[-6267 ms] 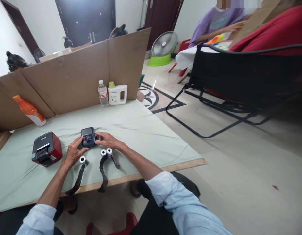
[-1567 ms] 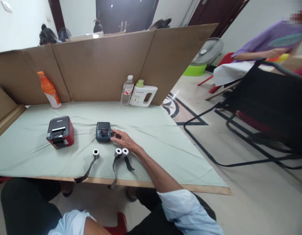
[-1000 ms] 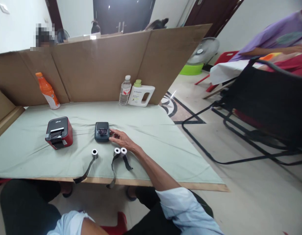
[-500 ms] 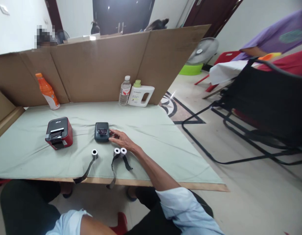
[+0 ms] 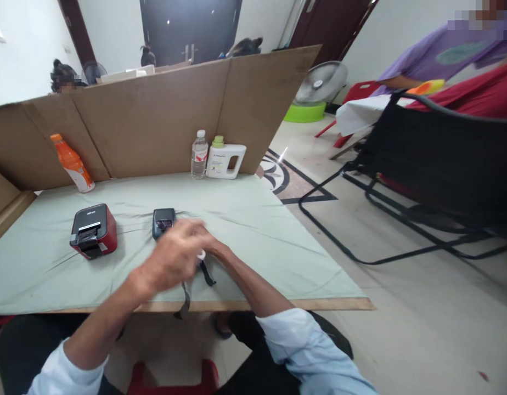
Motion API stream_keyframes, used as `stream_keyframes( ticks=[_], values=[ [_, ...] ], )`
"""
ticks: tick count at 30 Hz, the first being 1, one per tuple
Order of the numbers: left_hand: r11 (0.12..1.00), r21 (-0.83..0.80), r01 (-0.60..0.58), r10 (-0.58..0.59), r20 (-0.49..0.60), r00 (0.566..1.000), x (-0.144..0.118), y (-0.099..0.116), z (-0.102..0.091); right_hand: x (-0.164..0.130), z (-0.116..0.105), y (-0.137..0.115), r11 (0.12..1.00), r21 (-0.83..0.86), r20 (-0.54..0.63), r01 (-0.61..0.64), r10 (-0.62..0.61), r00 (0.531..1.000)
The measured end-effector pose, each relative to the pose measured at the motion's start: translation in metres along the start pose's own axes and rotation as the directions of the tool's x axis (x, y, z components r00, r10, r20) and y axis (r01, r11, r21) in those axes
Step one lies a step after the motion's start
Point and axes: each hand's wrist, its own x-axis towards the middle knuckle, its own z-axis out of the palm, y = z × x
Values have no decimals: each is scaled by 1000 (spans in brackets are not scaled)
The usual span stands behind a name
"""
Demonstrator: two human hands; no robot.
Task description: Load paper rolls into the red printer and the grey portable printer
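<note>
A pale green cloth covers the surface [image 5: 257, 241] in front of me, walled at its far edge by a folded cardboard screen [image 5: 155, 126]. To the right, on the floor, stands a black folding chair frame [image 5: 422, 181], with a fan [image 5: 317, 85] beyond it and another person in a purple shirt [image 5: 438, 55] at a far table.

Along the far edge of the surface stand an orange bottle [image 5: 71, 163] on the left, and a clear water bottle [image 5: 199, 155] just beside a white jug [image 5: 223, 160]. Nearer to me, on the left, sits a red and black printer [image 5: 93, 230]; right of it lies the small dark printer [image 5: 163, 221].

My left hand [image 5: 171, 260] is raised over the surface, blurred, between my eyes and the paper rolls, so I cannot tell whether its fingers are open or closed, nor whether they hold anything. My right hand [image 5: 208, 247] lies mostly hidden behind it, low on the cloth just to the near right of the small dark printer; its fingers too I cannot make out.

Of the rolls, only a bit of white [image 5: 201, 255] and two dark strips [image 5: 207, 274] show, trailing toward the near edge. They lie directly beneath the left hand, their tails running near and far; the small dark printer is just beyond, to the far left of both hands.
</note>
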Motion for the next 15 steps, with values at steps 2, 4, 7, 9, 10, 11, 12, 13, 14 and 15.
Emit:
stream_keyframes(
  ticks=[2, 4, 7, 9, 10, 11, 12, 13, 14, 15],
  values=[
    [950, 184, 253, -235, -114, 965, 2, -49, -26, 2, 0, 1, 1000, 0, 5, 2, -2, 1000],
    [862, 280, 423, -401, -135, 906, 0, -93, -44, 4, -1, 3, 1000, 10, 11, 3, -3, 1000],
    [838, 281, 467, -482, -17, 876, -12, -139, -51, 5, -2, 5, 1000, 16, 10, -8, 8, 1000],
    [839, 269, 474, -499, 30, 866, -21, -157, -45, 5, -3, 6, 1000, 12, 12, -21, 20, 1000],
    [841, 262, 473, -498, 34, 866, -24, -163, -40, 5, -3, 6, 1000, 9, 14, -25, 25, 1000],
    [844, 256, 471, -494, 30, 869, -26, -167, -36, 5, -2, 7, 1000, 7, 18, -28, 28, 999],
    [850, 247, 465, -485, 19, 875, -28, -171, -33, 5, -2, 7, 1000, 6, 22, -28, 27, 999],
    [859, 233, 456, -471, 8, 882, -29, -173, -29, 5, -2, 7, 1000, 6, 24, -26, 26, 999],
    [870, 215, 444, -455, -3, 891, -29, -175, -27, 4, -3, 7, 1000, 8, 24, -24, 24, 999],
    [881, 195, 431, -438, -12, 899, -29, -177, -25, 4, -3, 7, 1000, 10, 23, -21, 20, 1000]
  ],
)
